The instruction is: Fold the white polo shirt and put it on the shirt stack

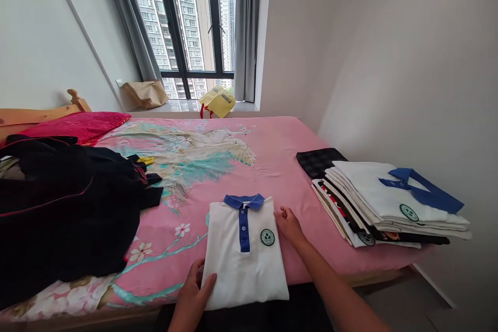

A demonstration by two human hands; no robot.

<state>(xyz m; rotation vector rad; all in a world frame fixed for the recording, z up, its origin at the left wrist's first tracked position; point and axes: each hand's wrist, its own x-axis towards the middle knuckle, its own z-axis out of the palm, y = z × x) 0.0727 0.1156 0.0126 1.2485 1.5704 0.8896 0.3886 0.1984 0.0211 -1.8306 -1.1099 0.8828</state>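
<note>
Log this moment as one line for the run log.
left hand: on near-left corner of folded white polo | right hand: at its right edge | stack of folded shirts: right, apart | dark clothes pile: left | surface: pink bedsheet

A bedroom in a high-rise flat; a bed (280,145) with a pink sheet printed with a bird and blossoms fills most of the room, its wooden headboard (39,113) against the left wall and a red pillow (78,125) lying beside it; plain pale walls close in on both sides; a tall dark-framed window (187,26) with grey curtains (246,26) looks out on apartment towers; a brown paper bag (146,93) and a yellow bag (218,101) sit on the sill; a stack of folded shirts (389,207) and a heap of dark clothes (66,202) rest on the bed
</note>
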